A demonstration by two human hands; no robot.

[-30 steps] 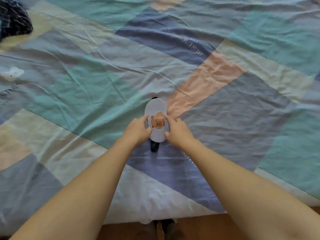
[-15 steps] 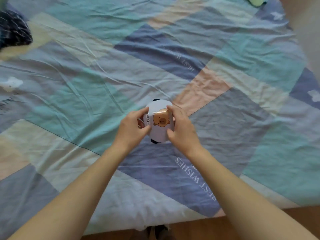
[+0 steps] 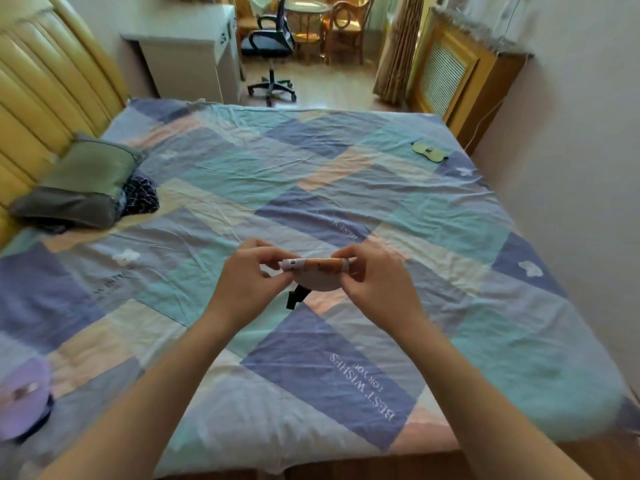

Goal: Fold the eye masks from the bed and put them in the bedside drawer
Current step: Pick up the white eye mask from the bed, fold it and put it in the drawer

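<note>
a wide bed spread with a rumpled patchwork sheet (image 3: 346, 202) of teal, blue, peach and cream blocks fills most of the view, lying under and all around both hands. far beyond the hands stands a white cabinet (image 3: 194, 60), and just right of it a black swivel office chair (image 3: 270, 50) on a pale floor. well off to the left of the left hand, against the padded yellow headboard (image 3: 38, 91), sits a stack of folded dark green and grey bedding (image 3: 83, 185). low and far left of the left forearm, at the sheet's near edge, lies a lilac eye mask (image 3: 20, 396) — blurred, so its detail cannot be told. far up and to the right of the right hand, near the bed's far corner, lies a pale yellow eye mask (image 3: 429, 150), flat and well apart from everything else.

the left hand (image 3: 249, 282) and right hand (image 3: 377, 285) are raised above the sheet, each pinching one end of a white folded eye mask with an orange-brown cartoon print (image 3: 315, 271), thumb and fingertips closed on it. the mask hangs between the two hands — its black elastic strap (image 3: 296, 296) dangles just below, nearer the left hand.
</note>
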